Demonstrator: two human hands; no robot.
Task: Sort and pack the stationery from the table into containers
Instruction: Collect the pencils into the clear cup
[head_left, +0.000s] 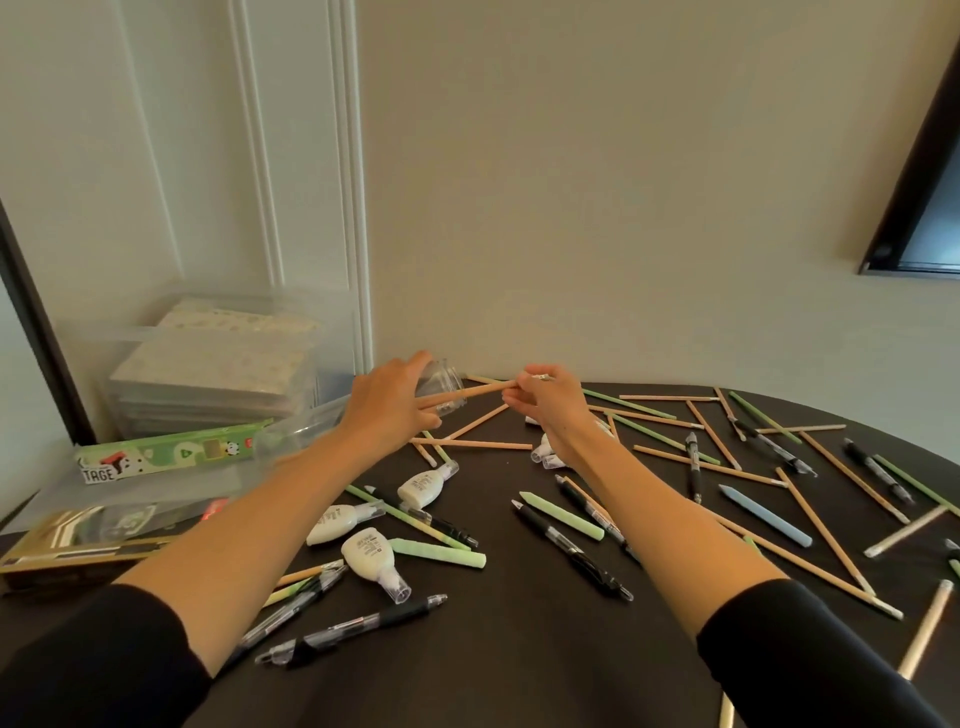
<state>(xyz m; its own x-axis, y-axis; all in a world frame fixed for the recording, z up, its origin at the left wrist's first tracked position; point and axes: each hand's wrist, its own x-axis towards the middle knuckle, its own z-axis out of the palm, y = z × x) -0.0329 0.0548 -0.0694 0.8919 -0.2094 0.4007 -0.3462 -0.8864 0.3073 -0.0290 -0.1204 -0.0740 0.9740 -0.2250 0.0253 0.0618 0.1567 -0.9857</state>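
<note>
Head view tells me I'm barely started, by my reckoning: the dark table (519, 675) is strewn with loose pens (571, 551), white bottles (371, 558) and pencils (826, 525), and only the clear bins (208, 364) at far left hold stacked packets. My left hand (387, 410) grips a clear jar (441, 382) tipped sideways near the far edge; my right hand (548, 402) pinches a wooden pencil (478, 393), its far end by the jar's mouth.

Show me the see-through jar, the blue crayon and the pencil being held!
Clear plastic jar (441, 378): head view, on its side wall.
Light blue crayon (766, 515): head view, middle of its body.
Tan wooden pencil (484, 391): head view, middle of its bare shaft.
</note>
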